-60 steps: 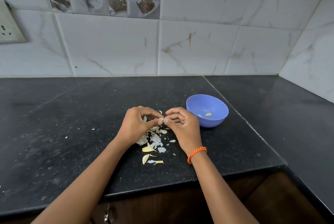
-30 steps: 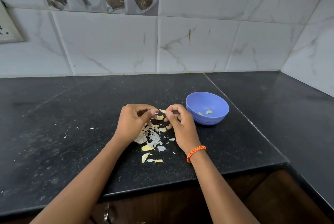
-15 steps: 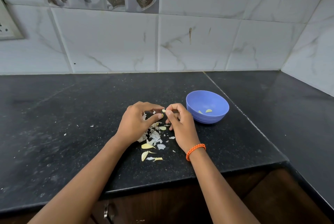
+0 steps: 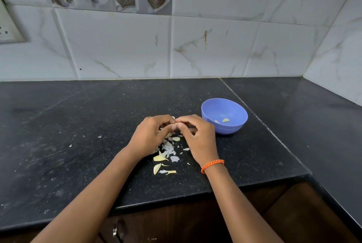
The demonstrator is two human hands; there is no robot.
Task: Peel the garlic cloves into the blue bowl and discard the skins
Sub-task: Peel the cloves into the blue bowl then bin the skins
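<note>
Garlic clove [image 4: 176, 124] is pinched between both hands just above the skin pile, left of the blue bowl [image 4: 224, 115]. Left hand [image 4: 150, 137] has fingers curled, thumb and forefinger tips on the clove; right hand [image 4: 197, 137] likewise curled, pinching it from the other side, fingertips nearly touching. Clove is mostly hidden, only a small pale bit shows, so can't tell how much skin is left on it. Handling guess: tiny, near weightless, firm body, papery brittle skin that tears in flakes; once bare it's likely slick, so a fingertip pinch at the ends, nail under the skin edge at the root end, light force. Skins [image 4: 168, 147] lie scattered on the black countertop [image 4: 78, 125] between the wrists, with a few yellowish cloves or pieces [image 4: 159, 158] at the near side. Bowl holds two peeled cloves [image 4: 225, 120]. Skins will blow or stick to fingers; sweep them together rather than pick one by one.
</note>
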